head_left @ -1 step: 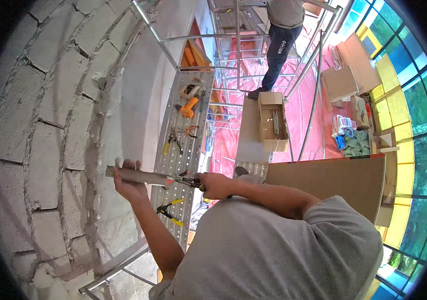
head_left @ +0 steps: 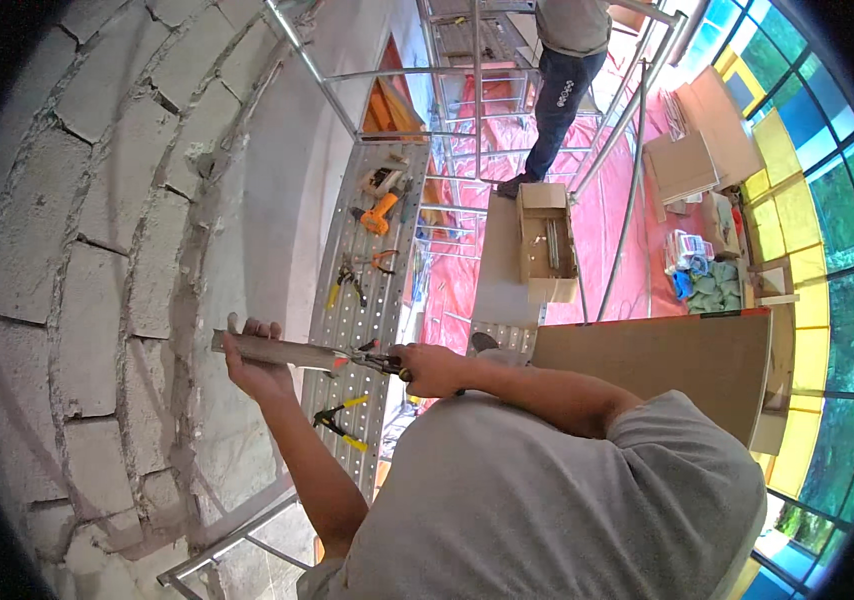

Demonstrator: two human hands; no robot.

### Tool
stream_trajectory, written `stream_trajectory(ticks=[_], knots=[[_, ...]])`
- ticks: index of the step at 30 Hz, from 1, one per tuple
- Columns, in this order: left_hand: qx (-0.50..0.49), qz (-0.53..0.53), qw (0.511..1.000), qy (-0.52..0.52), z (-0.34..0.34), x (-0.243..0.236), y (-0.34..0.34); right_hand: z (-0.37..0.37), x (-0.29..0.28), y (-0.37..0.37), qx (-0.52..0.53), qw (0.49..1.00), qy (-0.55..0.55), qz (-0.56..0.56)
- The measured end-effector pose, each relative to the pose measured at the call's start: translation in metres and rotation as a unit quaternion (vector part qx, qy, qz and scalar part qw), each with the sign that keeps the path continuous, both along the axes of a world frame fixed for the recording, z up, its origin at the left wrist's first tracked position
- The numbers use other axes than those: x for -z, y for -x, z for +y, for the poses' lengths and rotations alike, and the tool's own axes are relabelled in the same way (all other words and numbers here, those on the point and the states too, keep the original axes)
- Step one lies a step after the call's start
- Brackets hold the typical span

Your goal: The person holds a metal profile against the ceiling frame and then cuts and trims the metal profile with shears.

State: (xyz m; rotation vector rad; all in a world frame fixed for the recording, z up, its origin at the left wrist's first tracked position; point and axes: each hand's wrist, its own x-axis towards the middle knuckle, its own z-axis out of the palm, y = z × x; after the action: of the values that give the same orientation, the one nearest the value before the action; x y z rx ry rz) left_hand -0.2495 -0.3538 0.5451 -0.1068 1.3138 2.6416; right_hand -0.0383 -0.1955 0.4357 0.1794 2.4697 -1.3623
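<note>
Above the perforated scaffold plank [head_left: 379, 312], a flat grey-brown strip [head_left: 292, 352] lies crosswise, its left end jutting past the plank. The left hand [head_left: 260, 378] grips it; the right hand [head_left: 433, 371] clasps pliers [head_left: 381, 362]. Both poses match the earlier frame.

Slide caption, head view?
Left hand holds a strip; right hand grips pliers at its end, over a perforated plank.
</note>
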Motion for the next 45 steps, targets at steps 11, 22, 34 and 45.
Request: stream_trajectory(ticks=[11,22,34,45], knots=[[-0.024,-0.044,0.999,0.015,-0.029,0.026,0.022,-0.007,0.007,-0.009,0.007,0.996,0.082,0.042],[-0.095,-0.09,0.991,0.03,-0.024,0.008,0.017,0.001,-0.026,-0.007,-0.017,0.979,0.165,-0.114],[-0.051,-0.019,0.996,-0.064,-0.057,-0.01,-0.007,-0.012,-0.02,0.004,-0.077,0.984,0.146,-0.073],[-0.026,0.054,0.991,-0.121,-0.089,-0.015,-0.023,-0.025,-0.018,0.008,-0.105,0.982,0.145,-0.059]])
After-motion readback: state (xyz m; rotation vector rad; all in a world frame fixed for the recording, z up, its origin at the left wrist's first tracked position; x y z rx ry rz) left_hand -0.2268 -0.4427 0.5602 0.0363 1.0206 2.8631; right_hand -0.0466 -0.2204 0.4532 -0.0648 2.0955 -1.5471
